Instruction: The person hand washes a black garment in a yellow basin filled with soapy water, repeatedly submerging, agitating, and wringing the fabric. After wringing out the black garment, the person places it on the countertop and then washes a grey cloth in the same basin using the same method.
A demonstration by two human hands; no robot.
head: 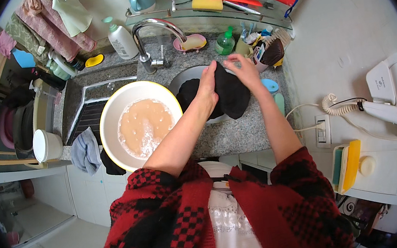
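My left hand (207, 86) grips a black cloth item (232, 91), raised over the sink basin (182, 75). Beside the cloth's upper right edge is my right hand (244, 69), fingers spread and bent; whether its fingertips touch the fabric I cannot tell. More black fabric (188, 90) lies in the basin, partly hidden by my left hand and forearm. A white washbasin with a yellow rim (106, 128) stands to the left, holding cloudy brownish water (144, 124) with foam and bubbles. The chrome faucet (153, 24) arches behind, with no water seen running from it.
A pink soap dish (190, 43), green pump bottle (225, 42) and hairbrush (272, 52) stand behind the basin. A white pump bottle (122, 41) is left of the faucet. A grey cloth (85, 152) hangs over the front edge. A hair dryer (385, 108) hangs on the right wall.
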